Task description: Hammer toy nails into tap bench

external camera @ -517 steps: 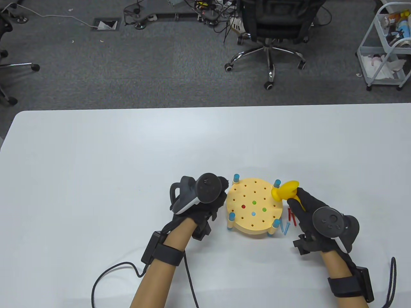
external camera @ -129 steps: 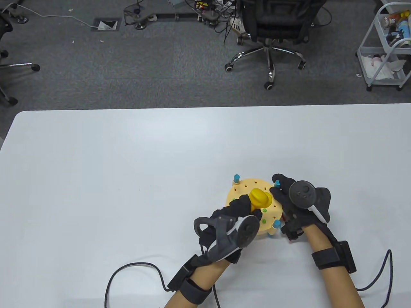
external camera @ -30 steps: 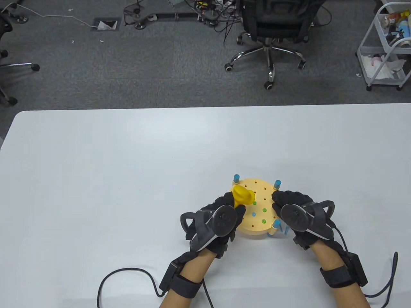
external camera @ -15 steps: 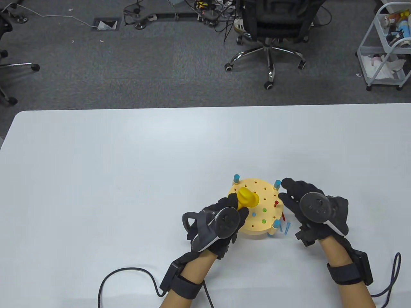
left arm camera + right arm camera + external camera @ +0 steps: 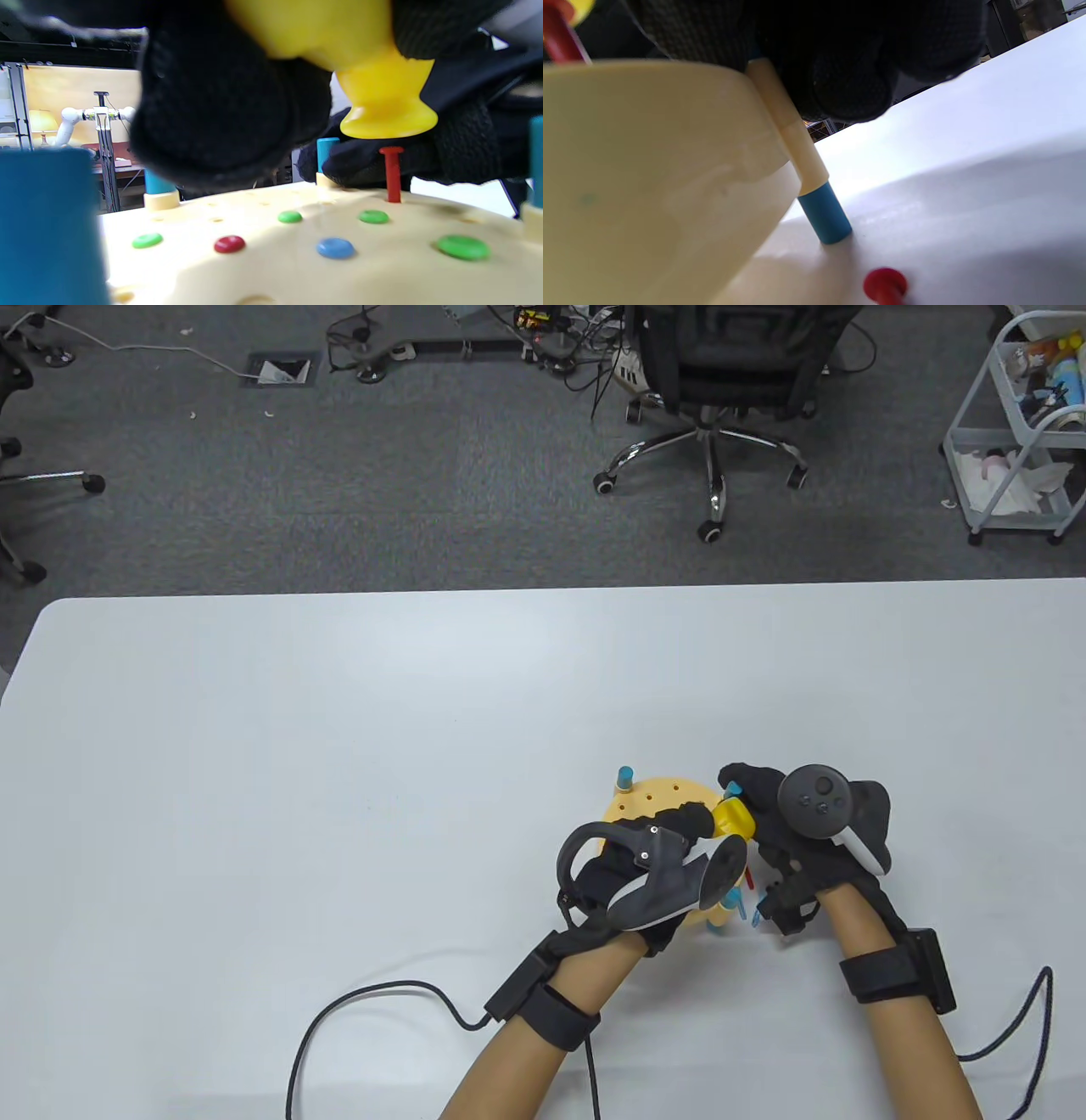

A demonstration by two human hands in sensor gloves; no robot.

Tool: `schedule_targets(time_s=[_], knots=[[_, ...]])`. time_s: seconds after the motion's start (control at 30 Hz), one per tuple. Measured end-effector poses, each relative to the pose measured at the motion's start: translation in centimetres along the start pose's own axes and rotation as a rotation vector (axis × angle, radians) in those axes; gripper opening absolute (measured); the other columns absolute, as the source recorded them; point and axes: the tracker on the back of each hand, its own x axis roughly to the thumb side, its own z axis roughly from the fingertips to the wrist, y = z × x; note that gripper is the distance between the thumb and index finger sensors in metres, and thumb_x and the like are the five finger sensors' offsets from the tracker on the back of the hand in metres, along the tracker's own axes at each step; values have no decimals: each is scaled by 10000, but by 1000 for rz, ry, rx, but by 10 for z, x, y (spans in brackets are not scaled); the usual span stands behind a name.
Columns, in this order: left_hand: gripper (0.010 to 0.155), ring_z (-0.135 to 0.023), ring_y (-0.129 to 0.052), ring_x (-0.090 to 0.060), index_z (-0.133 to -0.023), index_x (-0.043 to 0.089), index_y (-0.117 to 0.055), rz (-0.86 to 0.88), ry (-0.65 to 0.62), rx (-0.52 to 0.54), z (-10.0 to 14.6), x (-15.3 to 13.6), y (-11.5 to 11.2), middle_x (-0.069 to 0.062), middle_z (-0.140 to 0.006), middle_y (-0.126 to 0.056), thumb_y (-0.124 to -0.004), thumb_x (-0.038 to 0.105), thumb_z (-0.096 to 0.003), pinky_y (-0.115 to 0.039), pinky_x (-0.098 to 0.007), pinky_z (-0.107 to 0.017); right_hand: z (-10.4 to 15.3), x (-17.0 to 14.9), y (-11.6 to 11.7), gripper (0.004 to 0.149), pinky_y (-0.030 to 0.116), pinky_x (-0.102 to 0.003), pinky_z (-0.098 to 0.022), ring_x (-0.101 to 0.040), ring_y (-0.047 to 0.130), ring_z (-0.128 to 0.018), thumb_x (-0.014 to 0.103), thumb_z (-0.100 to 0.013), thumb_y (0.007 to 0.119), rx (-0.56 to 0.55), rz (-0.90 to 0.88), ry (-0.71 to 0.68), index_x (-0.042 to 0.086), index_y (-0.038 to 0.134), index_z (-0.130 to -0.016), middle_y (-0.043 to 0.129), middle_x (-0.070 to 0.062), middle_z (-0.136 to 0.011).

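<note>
The round cream tap bench [image 5: 649, 799] stands on blue-tipped legs near the table's front. My left hand [image 5: 689, 821] grips the yellow toy hammer [image 5: 732, 818] over the bench's right side. In the left wrist view the hammer's face [image 5: 388, 120] hangs just above a red nail [image 5: 391, 173] that stands upright in a hole. Green, red and blue nails [image 5: 335, 248] sit flush in the top. My right hand [image 5: 745, 791] holds the bench's right rim by a corner post, behind the red nail [image 5: 558, 36].
Loose red and blue nails [image 5: 748, 904] lie on the table right of the bench, under my right hand; one red nail [image 5: 885, 286] lies by a blue leg foot [image 5: 824, 218]. A black cable [image 5: 373, 1001] trails from my left wrist.
My left hand swung the hammer from the bench's left side to the right, over the red nail. My right hand closed in on the bench's right rim.
</note>
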Motion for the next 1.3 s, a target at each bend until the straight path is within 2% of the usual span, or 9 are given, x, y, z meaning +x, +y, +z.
schedule_targets(time_s=[0.2,0.27,0.4,0.5,0.57,0.67,0.73,0.83,1.3], knots=[[652,-182,-1075,-243,-836,148,-846,75,55,106,-1,-3,3,-116,-462,-1061,-748,557,-338,-843,-345,-89,1,-2,3,559,809,-377,-465,-209,950,-602,446,-410,731,-15,-11,4,236,719,-928,880,-64,-839],[650,-182,-1068,-245,-836,138,-823,-27,26,-131,-7,4,-12,-120,-457,-1048,-736,549,-340,-837,-345,-88,1,-3,3,559,810,-376,-464,-208,952,-599,447,-408,732,-13,-18,5,236,723,-925,884,-61,-835],[649,-177,-1070,-229,-829,160,-837,-23,9,125,2,6,-1,-97,-451,-1053,-729,558,-328,-844,-338,-93,1,-2,3,562,813,-373,-460,-204,955,-594,450,-405,730,-12,-14,5,234,727,-923,888,-60,-831],[651,-206,-1075,-185,-833,189,-776,-182,59,-174,-5,12,-15,-55,-473,-1032,-676,579,-321,-856,-315,-111,2,-2,4,563,813,-373,-458,-205,956,-591,451,-405,727,-15,-12,5,230,728,-922,888,-62,-830],[647,-184,-1076,-201,-823,187,-827,-165,54,97,2,11,-4,-63,-453,-1050,-706,574,-319,-857,-321,-104,2,-2,3,563,812,-372,-459,-205,955,-592,452,-406,725,-12,-7,3,230,727,-923,889,-62,-829],[650,-203,-1063,-243,-833,142,-801,-94,57,-183,-2,14,-15,-108,-470,-1033,-715,547,-332,-838,-356,-113,2,-2,4,565,813,-372,-457,-207,956,-589,453,-407,724,-13,-5,3,226,726,-924,890,-65,-827],[647,-203,-1068,-227,-834,146,-810,-108,12,-58,-2,10,-7,-94,-473,-1037,-705,552,-341,-846,-346,-117,2,-2,4,564,812,-374,-457,-208,956,-589,453,-409,722,-11,-5,3,225,726,-925,889,-68,-829],[648,-197,-1068,-229,-835,143,-811,124,80,144,13,-10,13,-99,-468,-1040,-705,552,-344,-846,-347,-112,2,-5,0,623,807,-392,-462,-233,947,-609,476,-415,702,38,-40,-14,178,698,-961,866,-102,-859],[653,-217,-1060,-243,-852,142,-797,446,281,84,53,-108,0,-111,-493,-1030,-708,559,-356,-836,-348,-126,82,-6,10,545,845,-327,-318,-162,984,-377,471,-404,755,202,311,260,152,780,-845,957,-51,-640]])
